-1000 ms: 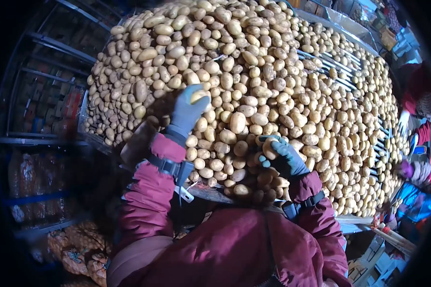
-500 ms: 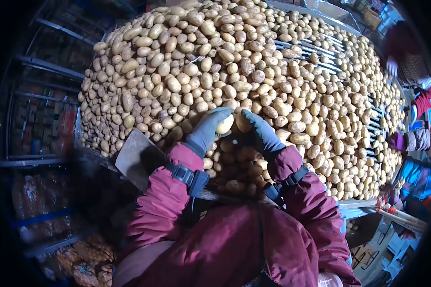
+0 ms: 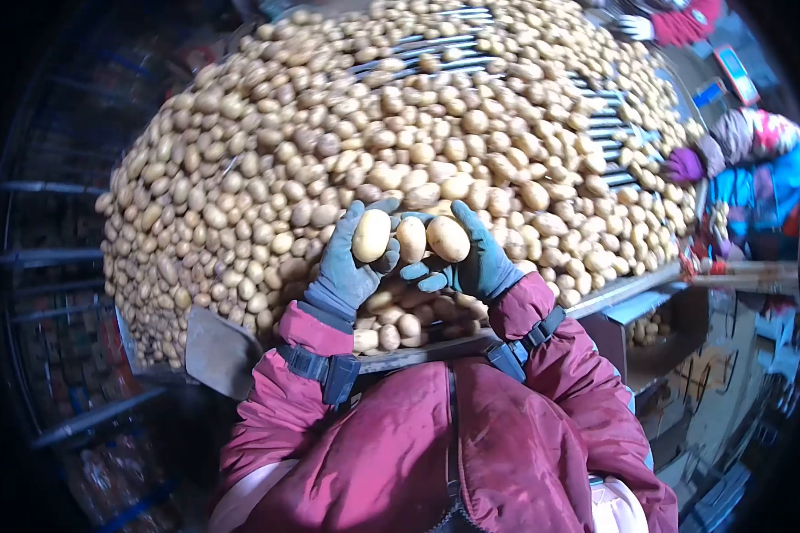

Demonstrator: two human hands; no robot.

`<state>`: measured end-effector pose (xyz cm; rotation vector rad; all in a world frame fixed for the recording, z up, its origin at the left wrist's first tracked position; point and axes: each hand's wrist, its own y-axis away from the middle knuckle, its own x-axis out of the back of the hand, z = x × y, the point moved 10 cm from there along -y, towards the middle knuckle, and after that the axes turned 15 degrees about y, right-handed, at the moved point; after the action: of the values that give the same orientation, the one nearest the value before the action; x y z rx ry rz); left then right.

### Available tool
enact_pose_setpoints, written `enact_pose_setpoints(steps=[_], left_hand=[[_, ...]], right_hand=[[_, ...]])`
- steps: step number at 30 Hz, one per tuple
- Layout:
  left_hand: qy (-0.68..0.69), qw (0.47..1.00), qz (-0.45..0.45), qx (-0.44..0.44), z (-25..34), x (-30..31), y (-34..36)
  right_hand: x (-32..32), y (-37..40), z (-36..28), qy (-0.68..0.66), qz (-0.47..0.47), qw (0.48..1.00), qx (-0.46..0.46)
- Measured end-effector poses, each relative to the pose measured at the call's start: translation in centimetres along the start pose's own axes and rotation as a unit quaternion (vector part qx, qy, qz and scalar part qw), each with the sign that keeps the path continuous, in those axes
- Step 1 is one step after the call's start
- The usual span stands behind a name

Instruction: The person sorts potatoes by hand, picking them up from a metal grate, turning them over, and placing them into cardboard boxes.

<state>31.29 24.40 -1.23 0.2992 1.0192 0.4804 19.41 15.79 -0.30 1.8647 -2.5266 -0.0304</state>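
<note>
My left hand point(image 3: 344, 266), in a grey-green glove, is closed around a pale oval potato point(image 3: 371, 235). Opposite it, my right hand point(image 3: 482, 258) cups two potatoes side by side: a narrow one point(image 3: 411, 240) and a rounder one point(image 3: 448, 238). Both hands are close together over the near edge of a large heap of loose potatoes point(image 3: 267, 169). Part of the fingers is hidden behind the held potatoes. More potatoes point(image 3: 408, 326) lie in shadow below my wrists.
Metal bars point(image 3: 444, 58) show through the heap at the back and right. A flat metal plate point(image 3: 220, 351) stands at the near left edge. Another person's purple glove point(image 3: 683, 165) touches potatoes at right; a white glove point(image 3: 636, 27) is farther back. A box point(image 3: 653, 333) holding potatoes stands at lower right.
My view has swung to the right. My hands have come up from the heap and turned, and three potatoes now show in them where two showed before.
</note>
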Motion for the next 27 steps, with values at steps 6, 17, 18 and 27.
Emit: enact_pose_setpoints(steps=[6,17,18,27], left_hand=[[-0.582,0.759,-0.203,-0.208,-7.7,-10.7,-1.8],[-0.602,0.727,-0.330,-0.013,-31.0,-22.3,-3.0],[-0.597,0.722,-0.350,-0.001,-33.2,-23.4,-2.5],[-0.590,0.617,-0.503,0.137,-52.5,-35.9,6.8]], right_hand=[[4.5,10.9,4.4,-0.530,0.094,0.824,-0.179],[13.1,32.1,8.9,-0.508,0.409,0.757,-0.034],[13.7,34.5,8.7,-0.500,0.447,0.742,-0.007],[13.3,59.6,11.4,-0.458,0.733,0.500,0.059]])
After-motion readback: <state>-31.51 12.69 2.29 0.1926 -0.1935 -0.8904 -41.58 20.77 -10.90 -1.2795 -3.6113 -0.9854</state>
